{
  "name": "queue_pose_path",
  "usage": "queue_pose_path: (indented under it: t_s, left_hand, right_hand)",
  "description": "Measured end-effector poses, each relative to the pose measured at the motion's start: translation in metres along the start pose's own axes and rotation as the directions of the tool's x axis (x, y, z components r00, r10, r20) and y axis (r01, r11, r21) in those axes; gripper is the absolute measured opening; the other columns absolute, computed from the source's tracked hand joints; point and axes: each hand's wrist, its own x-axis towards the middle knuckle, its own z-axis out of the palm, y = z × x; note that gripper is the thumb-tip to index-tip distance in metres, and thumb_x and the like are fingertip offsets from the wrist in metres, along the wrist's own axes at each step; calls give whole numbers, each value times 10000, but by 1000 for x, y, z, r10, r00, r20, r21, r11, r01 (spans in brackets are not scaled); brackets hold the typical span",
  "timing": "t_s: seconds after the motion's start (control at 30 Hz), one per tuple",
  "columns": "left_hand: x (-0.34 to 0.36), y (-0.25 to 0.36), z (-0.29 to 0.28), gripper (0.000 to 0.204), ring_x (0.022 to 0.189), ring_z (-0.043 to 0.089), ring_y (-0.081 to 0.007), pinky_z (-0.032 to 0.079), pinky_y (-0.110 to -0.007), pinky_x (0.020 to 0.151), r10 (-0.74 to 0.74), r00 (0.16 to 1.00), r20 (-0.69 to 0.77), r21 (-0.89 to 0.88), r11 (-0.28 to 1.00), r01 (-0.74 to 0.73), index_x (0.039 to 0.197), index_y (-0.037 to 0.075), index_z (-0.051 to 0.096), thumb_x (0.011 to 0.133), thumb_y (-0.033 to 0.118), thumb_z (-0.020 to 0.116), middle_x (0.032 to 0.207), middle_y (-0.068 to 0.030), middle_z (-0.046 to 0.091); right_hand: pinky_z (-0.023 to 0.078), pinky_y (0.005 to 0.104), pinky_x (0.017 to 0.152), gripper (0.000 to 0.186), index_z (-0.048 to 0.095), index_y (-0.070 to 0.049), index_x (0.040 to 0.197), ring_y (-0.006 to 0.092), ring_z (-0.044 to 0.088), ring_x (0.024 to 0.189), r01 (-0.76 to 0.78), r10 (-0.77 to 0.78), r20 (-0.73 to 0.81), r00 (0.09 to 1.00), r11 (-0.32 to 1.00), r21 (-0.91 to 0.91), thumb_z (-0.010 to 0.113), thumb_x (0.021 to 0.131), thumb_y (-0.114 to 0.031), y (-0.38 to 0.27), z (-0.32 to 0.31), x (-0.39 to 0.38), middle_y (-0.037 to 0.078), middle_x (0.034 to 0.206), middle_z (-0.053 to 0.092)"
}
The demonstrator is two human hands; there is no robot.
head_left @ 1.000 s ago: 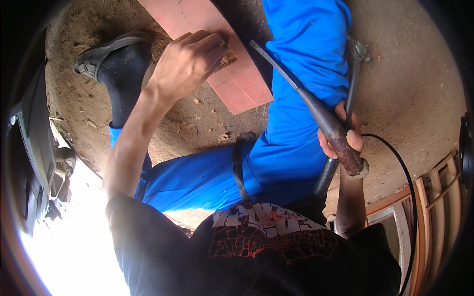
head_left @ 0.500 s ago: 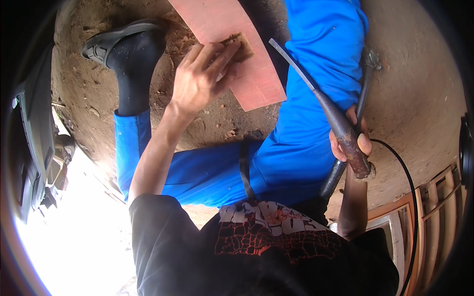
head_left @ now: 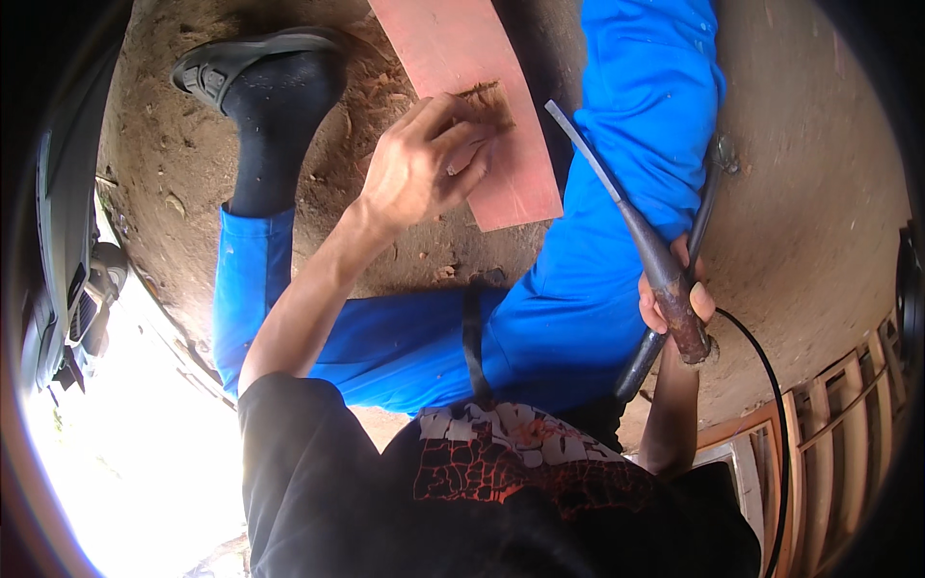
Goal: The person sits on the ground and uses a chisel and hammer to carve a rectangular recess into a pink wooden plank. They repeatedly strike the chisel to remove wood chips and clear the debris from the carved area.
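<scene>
A pinkish-red wooden board (head_left: 525,188) lies on the ground between my legs, with a rough square recess (head_left: 493,101) cut into it. My left hand (head_left: 429,159) is over the recess's near-left edge, fingers curled and the thumb drawn in toward them; whatever the tips pinch is hidden. Beside my right thigh, my right hand (head_left: 670,294) grips two tools together. One is a chisel (head_left: 655,250) with a long narrow blade angled toward the board and a thick worn handle. Behind it runs a dark rod-handled hammer (head_left: 641,366), its head end lying past my knee.
Wood chips are scattered on the bare dirt floor (head_left: 308,217) near my sandalled left foot (head_left: 255,67). A black cable (head_left: 776,385) curves down on the right, near slatted timber (head_left: 848,414). A dark machine-like object (head_left: 67,250) stands at the far left.
My left hand has drawn slightly back from the recess, its fingers more curled, and more of the cavity shows. The right hand keeps both tools. The view has shifted a little.
</scene>
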Motion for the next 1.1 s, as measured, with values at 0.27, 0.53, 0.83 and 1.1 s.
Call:
queue_pose_path:
  t_s: [0.27, 0.53, 0.83, 1.1]
  left_hand:
    - [-3, 7, 7, 297, 803, 592, -227, 546, -345, 696, -89, 994, -70, 209, 973, 102, 1089, 74, 707, 821, 199, 746, 960, -66, 571]
    - [19, -5, -10, 302, 876, 598, -229, 578, -355, 722, 14, 991, 135, 274, 960, -51, 1089, 68, 673, 822, 199, 726, 1010, -71, 558]
    - [32, -4, -18, 268, 814, 681, -305, 600, -389, 681, -65, 966, 249, 65, 997, 51, 1060, 33, 672, 804, 112, 681, 1001, -109, 618]
    - [29, -9, -9, 228, 704, 667, -338, 555, -413, 605, -106, 986, 130, 11, 994, 106, 1012, 17, 699, 796, -24, 635, 863, -127, 649]
  right_hand:
    - [428, 267, 324, 463, 253, -159, 1083, 225, 532, 433, 9, -9, -25, 1000, 1000, 11, 663, 938, -316, 0, 3, 1, 342, 883, 578]
    - [445, 260, 354, 415, 252, -120, 1133, 230, 545, 457, 45, -47, 43, 998, 997, 57, 595, 968, -287, 1, 0, 2, 359, 928, 569]
    - [461, 258, 364, 412, 263, -105, 1127, 214, 554, 467, 47, -48, 17, 999, 998, 39, 592, 971, -299, 0, 0, 1, 339, 947, 585]
    - [452, 257, 347, 435, 253, -139, 1092, 221, 551, 455, 19, -19, 16, 1000, 1000, 17, 619, 955, -329, -3, 2, 2, 334, 925, 593]
